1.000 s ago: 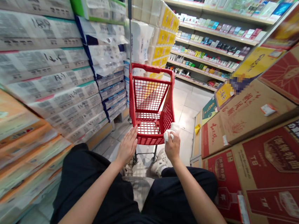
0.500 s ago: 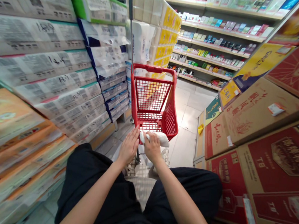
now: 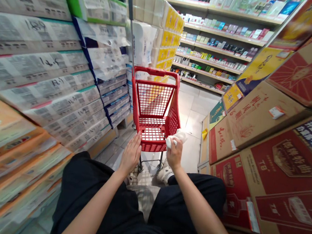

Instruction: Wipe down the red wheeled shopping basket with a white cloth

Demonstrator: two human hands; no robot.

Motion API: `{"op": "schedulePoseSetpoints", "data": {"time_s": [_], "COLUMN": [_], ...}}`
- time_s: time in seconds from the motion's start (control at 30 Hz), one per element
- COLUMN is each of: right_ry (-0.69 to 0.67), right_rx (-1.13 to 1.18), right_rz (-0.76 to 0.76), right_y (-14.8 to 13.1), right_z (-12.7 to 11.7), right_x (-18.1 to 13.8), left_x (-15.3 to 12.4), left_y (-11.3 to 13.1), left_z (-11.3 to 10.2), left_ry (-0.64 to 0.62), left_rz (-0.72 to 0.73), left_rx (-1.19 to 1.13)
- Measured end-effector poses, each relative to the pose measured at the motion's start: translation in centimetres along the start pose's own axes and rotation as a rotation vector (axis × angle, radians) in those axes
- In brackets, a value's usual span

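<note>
A red plastic shopping cart (image 3: 153, 146) with a grid-patterned basket stands in front of my knees. My left hand (image 3: 131, 154) rests at its near left corner, fingers stretched out flat against the side. At the near right corner, my right hand (image 3: 174, 155) grips a white cloth (image 3: 181, 135) that lies against the rim. Part of the cloth bunches out beyond the fingers. Inside the basket only the red grid floor shows.
Stacked wrapped packs (image 3: 53, 66) wall the left side, with orange packs (image 3: 9, 147) nearer me. Cardboard cartons (image 3: 286, 162) rise close on the right. Shelves of small boxes (image 3: 218, 45) stand at the back. A tiled floor (image 3: 191, 116) runs between.
My right hand has slid the white cloth rightward from the middle of the cart's near rim to its right corner. The left hand remains at the left corner.
</note>
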State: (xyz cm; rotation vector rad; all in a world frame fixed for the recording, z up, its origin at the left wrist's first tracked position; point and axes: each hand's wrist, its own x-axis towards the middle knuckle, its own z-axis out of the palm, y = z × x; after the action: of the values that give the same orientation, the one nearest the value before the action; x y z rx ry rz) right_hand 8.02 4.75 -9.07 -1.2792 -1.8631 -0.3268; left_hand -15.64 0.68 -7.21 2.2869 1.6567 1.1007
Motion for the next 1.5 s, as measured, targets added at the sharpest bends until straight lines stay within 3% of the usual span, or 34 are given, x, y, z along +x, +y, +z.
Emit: {"op": "schedulePoseSetpoints", "data": {"time_s": [0.17,0.27,0.33,0.43,0.6,0.7,0.77,0.87,1.03,1.1,1.17,1.27,1.33,1.5], "right_ry": [-0.124,-0.156,-0.186,-0.198,-0.196,-0.215,-0.140,-0.021,-0.123,-0.144,-0.164,-0.213,-0.228,-0.217], "right_rx": [0.020,0.012,0.017,0.023,-0.002,0.018,0.021,-0.004,0.011,0.002,-0.005,-0.006,-0.011,-0.087], "right_rz": [0.074,0.024,-0.094,-0.250,-0.279,-0.282,-0.172,0.045,0.077,0.095,0.066,-0.114,-0.218,-0.284], "right_y": [-10.3,-11.8,-10.2,-5.0,5.0,6.7,5.2,0.1,-9.6,-11.9,-12.5,-9.7,-5.8,4.8], "right_z": [4.6,5.2,4.5,2.3,-1.7,-2.5,-2.0,-0.3,3.2,4.1,4.4,3.4,2.0,-2.1], "right_x": [0.1,0.5,0.7,0.8,1.3,1.3,1.0,0.4,1.0,1.4,1.6,1.3,1.0,1.3], "left_x": [0.0,0.0,0.1,0.2,0.2,0.2,0.2,0.1,0.1,0.1,0.1,0.2,0.3,0.4], "left_y": [-0.2,-0.4,-0.4,-0.2,0.0,0.1,0.1,0.2,0.1,-0.1,-0.1,0.0,0.1,0.1], "left_z": [0.2,-0.1,-0.4,-0.7,-0.7,-0.6,-0.6,-0.4,-0.3,-0.4,-0.6,-1.0,-1.2,-1.2], "left_ry": [0.006,-0.017,-0.033,-0.043,-0.028,-0.021,-0.018,-0.016,-0.013,-0.021,-0.035,-0.052,-0.054,-0.047], "left_rz": [-0.001,0.009,0.022,0.032,0.028,0.027,0.025,0.018,0.009,0.003,0.003,0.011,0.016,0.019], "left_rx": [0.000,0.025,0.043,0.055,0.046,0.039,0.038,0.037,0.034,0.033,0.032,0.028,0.022,0.019]}}
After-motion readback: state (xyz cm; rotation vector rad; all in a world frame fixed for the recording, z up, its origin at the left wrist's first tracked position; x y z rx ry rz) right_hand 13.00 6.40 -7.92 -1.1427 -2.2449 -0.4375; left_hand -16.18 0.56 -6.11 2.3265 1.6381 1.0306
